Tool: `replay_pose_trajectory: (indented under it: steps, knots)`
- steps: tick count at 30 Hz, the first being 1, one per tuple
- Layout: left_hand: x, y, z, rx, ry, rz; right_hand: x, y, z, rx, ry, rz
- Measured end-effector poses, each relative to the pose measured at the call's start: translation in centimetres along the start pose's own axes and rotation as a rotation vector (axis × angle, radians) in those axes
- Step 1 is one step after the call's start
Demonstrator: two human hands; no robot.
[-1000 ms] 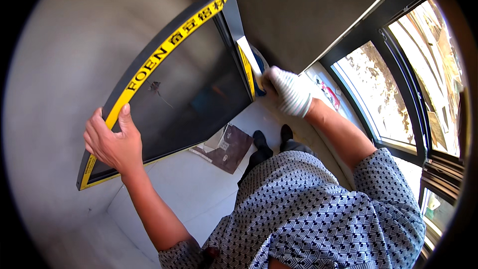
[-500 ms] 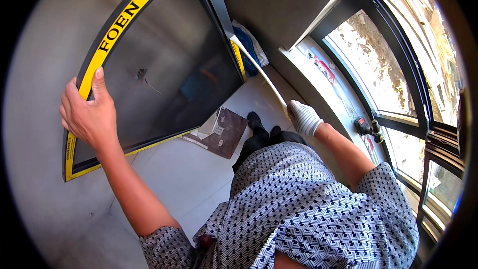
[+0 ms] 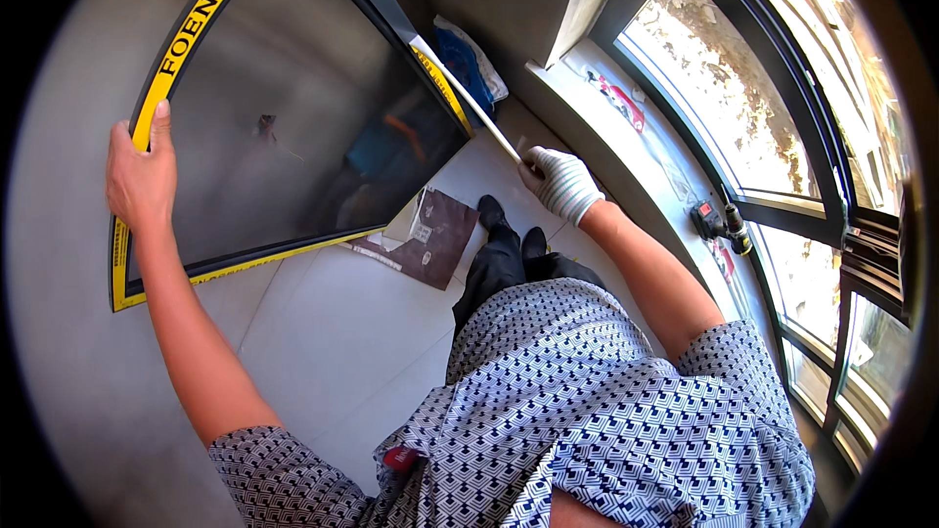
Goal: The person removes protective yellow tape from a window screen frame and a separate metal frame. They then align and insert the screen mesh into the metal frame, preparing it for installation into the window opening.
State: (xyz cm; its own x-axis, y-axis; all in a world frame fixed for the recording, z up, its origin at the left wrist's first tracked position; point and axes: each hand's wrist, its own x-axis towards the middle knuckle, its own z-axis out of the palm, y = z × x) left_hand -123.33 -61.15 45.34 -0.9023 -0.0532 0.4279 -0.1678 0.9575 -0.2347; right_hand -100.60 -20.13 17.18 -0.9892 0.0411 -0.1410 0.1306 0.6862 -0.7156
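Observation:
A dark-framed window panel (image 3: pixel 303 156) with black glass and yellow printed tape (image 3: pixel 161 88) round its border stands tilted at the left. My bare left hand (image 3: pixel 144 171) grips its left edge, thumb on the yellow tape and fingers behind the frame. In my right hand (image 3: pixel 560 184), which wears a striped white-and-grey knit glove, is the end of a long white strip (image 3: pixel 469 93). That strip runs taut up and left to the panel's right-hand frame edge, where it meets the frame. Whether it is film or tape I cannot tell.
A cordless drill (image 3: pixel 719 225) rests on the window sill (image 3: pixel 587 88), near a red-and-white packet (image 3: pixel 623 103). Blue and white bags (image 3: pixel 468 59) lie in the far corner. Brown cardboard (image 3: pixel 445 235) lies on the tiled floor by my shoes. Dark-framed windows line the right.
My right hand has moved left and a little up, and the visible strip is shorter. The panel and my left hand sit farther left and higher in view.

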Motion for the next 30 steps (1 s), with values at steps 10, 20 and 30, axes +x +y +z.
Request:
replay_pose_trajectory:
  steps: [10,20,30]
  knots:
    - [4.4,-0.4,2.7,0.022,-0.045,0.016,2.4,0.4,1.0,-0.190,-0.057,-0.040]
    - [6.2,-1.7,4.1,0.005,-0.037,-0.020,-12.5,10.2,1.0,-0.376,-0.321,0.238]
    - [6.8,-2.2,6.1,0.007,-0.053,-0.036,-35.6,13.4,-5.5,-0.525,-0.624,0.712]
